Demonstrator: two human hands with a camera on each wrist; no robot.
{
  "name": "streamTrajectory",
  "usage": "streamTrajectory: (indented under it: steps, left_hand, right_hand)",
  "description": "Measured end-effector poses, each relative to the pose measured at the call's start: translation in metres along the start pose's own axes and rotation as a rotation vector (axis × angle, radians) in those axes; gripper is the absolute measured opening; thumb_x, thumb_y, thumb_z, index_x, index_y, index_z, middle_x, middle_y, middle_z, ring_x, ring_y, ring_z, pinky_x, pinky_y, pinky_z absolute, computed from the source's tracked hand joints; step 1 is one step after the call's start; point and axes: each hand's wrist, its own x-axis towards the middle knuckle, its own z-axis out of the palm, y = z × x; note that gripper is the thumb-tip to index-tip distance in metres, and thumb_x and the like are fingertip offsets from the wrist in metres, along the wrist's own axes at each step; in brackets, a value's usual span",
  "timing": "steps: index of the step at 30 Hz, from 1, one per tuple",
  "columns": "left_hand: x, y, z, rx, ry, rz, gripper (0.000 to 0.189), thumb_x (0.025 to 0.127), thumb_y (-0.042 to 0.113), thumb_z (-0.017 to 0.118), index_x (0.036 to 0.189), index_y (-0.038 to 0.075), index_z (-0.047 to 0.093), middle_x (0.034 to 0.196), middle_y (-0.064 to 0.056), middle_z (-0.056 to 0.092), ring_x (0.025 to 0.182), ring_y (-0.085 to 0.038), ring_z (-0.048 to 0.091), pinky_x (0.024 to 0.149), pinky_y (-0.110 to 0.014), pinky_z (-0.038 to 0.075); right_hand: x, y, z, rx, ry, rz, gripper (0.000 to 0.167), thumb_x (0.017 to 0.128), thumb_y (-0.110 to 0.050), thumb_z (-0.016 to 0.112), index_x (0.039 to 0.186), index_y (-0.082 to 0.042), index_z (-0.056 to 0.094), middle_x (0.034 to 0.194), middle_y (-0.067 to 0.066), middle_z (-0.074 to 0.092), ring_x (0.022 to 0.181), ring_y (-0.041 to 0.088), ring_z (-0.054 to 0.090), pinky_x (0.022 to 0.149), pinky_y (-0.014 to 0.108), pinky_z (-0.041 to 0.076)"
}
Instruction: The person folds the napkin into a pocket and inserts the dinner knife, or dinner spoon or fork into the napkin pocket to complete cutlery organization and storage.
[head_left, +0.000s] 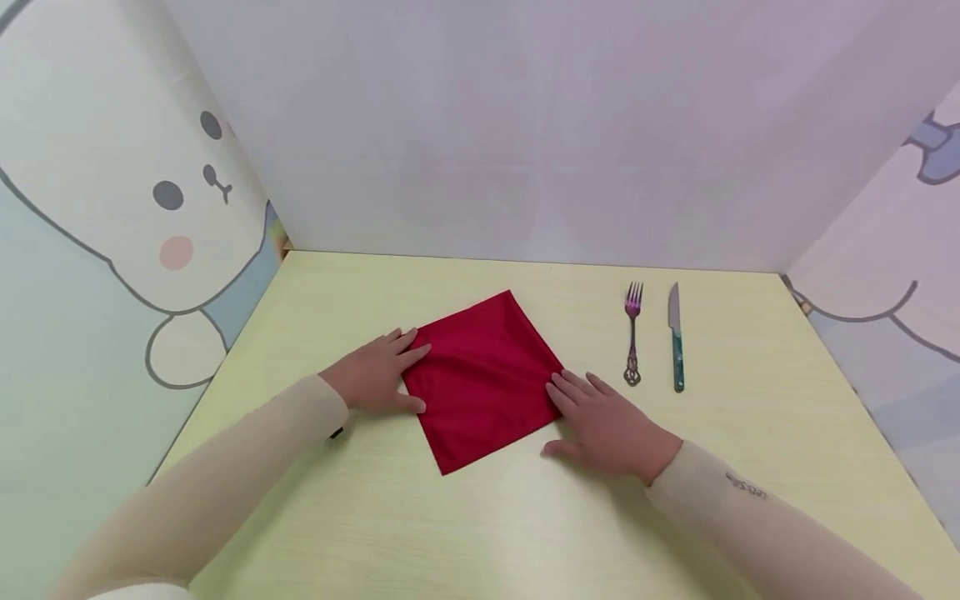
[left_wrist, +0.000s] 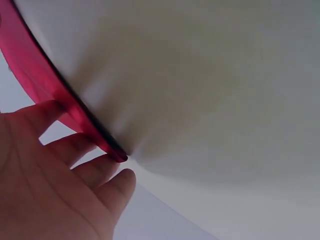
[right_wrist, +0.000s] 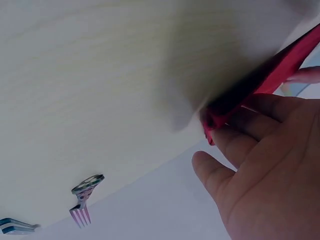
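A red cloth napkin (head_left: 483, 375) lies spread flat on the table, turned so that its corners point roughly up, down, left and right. My left hand (head_left: 378, 371) rests on its left corner, fingers extended over the fabric and thumb on the lower left edge. On the right corner lie the fingertips of my right hand (head_left: 603, 425), with the thumb apart on the table. In the left wrist view, the fingers of the left hand (left_wrist: 60, 170) touch the napkin's edge (left_wrist: 75, 107). The right wrist view shows the right hand (right_wrist: 270, 155) with straight fingers against the napkin (right_wrist: 280, 75).
Right of the napkin a fork (head_left: 633, 333) with a purple sheen and ornate handle lies tines away from me. Beside it is a knife (head_left: 677, 337) with a green handle. The pale wooden table (head_left: 480, 542) ends at a white back wall (head_left: 525, 150), with cartoon-printed panels (head_left: 90, 250) on both sides.
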Motion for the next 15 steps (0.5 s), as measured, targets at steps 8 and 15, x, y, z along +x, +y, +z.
streamTrajectory:
  steps: [8, 15]
  left_hand:
    - [-0.028, 0.017, 0.011, 0.052, 0.037, 0.033, 0.107, 0.083, 0.074, 0.069, 0.163, 0.015, 0.032, 0.168, -0.016, 0.023, 0.153, -0.041, 0.021, 0.122, -0.052, 0.026]
    - [-0.039, 0.036, 0.019, 0.064, 0.003, 0.096, 0.107, 0.084, 0.076, 0.066, 0.164, 0.013, 0.03, 0.17, -0.011, 0.02, 0.156, -0.036, 0.014, 0.124, -0.047, 0.021]
  right_hand:
    - [0.025, 0.011, -0.003, 0.002, 0.002, 0.103, 0.091, 0.095, -0.061, 0.063, 0.155, 0.004, 0.04, 0.159, 0.023, 0.039, 0.15, 0.043, 0.029, 0.121, 0.057, 0.023]
    - [0.058, 0.027, -0.005, 0.088, -0.058, 0.181, 0.095, 0.098, -0.063, 0.058, 0.16, 0.003, 0.029, 0.165, 0.025, 0.027, 0.153, 0.043, 0.02, 0.122, 0.054, 0.021]
